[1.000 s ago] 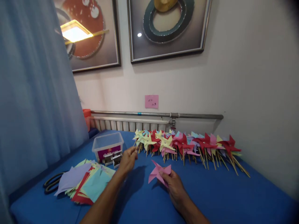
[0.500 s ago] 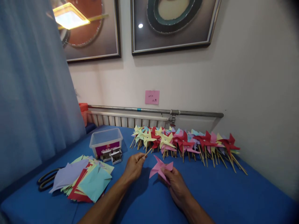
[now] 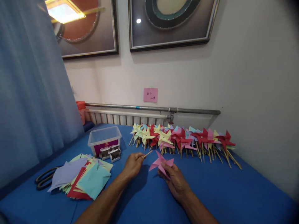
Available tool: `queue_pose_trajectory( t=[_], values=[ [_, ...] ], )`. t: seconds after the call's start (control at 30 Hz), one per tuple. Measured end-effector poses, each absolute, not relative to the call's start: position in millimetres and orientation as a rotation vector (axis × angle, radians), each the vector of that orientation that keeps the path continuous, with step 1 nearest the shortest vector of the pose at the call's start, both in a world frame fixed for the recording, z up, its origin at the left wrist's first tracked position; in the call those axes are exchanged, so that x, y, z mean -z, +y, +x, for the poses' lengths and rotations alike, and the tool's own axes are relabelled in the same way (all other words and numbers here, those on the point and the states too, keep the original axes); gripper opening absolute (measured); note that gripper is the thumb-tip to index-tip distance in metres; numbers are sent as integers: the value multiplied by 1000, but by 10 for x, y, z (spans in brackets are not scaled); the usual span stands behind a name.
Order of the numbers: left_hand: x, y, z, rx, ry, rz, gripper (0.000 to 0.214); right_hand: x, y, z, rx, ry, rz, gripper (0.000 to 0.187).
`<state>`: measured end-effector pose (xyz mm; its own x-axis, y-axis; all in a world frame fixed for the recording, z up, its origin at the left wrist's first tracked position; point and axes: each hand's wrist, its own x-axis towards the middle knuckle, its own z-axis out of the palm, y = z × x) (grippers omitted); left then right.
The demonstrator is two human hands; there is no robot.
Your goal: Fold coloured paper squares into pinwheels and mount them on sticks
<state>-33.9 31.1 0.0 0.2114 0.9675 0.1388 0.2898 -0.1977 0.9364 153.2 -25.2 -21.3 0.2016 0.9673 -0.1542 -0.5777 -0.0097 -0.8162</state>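
left hand, fingers pinching wooden stick, has come nearer right hand, gripping pink paper pinwheel; seemingly aligning both.

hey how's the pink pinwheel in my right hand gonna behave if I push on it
The pink pinwheel is probably very light, since it looks like thin paper. Its pointed blades, jutting past the right hand, would likely bend or crease.

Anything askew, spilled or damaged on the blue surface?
I see no spill or damage. Only the paper sheets look untidy: left of the left hand, they lie fanned at mixed angles, dark looped handles poking out beneath.
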Motion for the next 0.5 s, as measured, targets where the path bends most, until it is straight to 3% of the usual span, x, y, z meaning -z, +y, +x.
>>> queue_pose_trajectory(
  t=[0.27,0.5],
  values=[
    [28,340,-276,-1096,1175,1439,14,241,-238,1579,-1338,-540,-899,39],
    [-8,341,-315,-1178,1190,1326,18,247,-237,1569,-1342,-539,-896,35]
  ],
)
